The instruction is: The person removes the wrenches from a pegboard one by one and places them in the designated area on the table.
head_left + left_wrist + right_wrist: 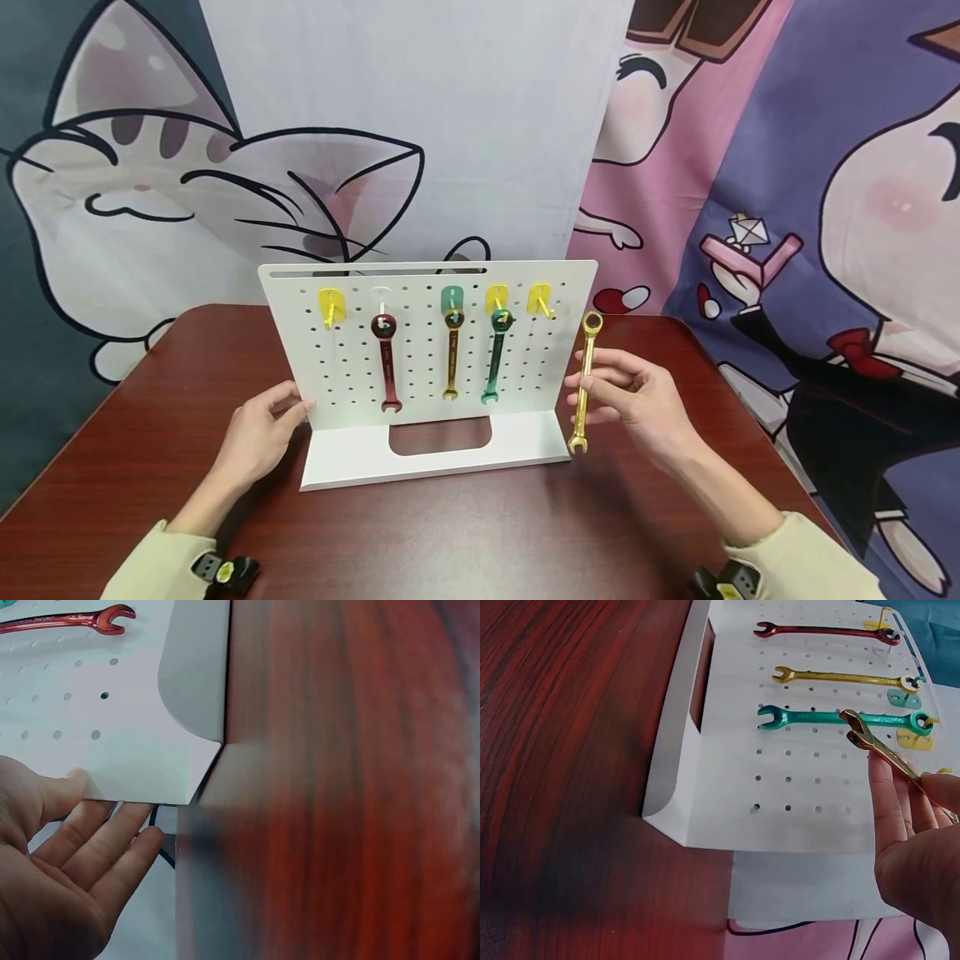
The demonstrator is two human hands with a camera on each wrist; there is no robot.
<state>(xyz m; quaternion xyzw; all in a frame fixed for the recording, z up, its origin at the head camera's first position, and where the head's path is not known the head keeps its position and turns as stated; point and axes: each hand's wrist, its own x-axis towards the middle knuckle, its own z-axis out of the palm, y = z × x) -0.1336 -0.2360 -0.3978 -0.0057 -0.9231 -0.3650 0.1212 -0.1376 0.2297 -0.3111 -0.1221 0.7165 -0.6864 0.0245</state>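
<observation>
My right hand (637,400) pinches a gold combination wrench (585,383) between thumb and fingers, ring end up, just off the right edge of a white pegboard stand (337,458). At the board's left edge, my left hand (258,429) grips it, thumb on the front and fingers behind, as the left wrist view shows. Three wrenches hang by their ring ends from hooks: a red wrench (387,367), a darker gold wrench (452,358) and a green wrench (495,358). Yellow hooks at the far left (331,308) and far right (540,301) carry nothing.
The stand sits on a dark red wooden table (465,542). Behind it hangs a cloth backdrop (450,100) with cartoon figures. Dark cables (772,930) run beyond the table in the right wrist view.
</observation>
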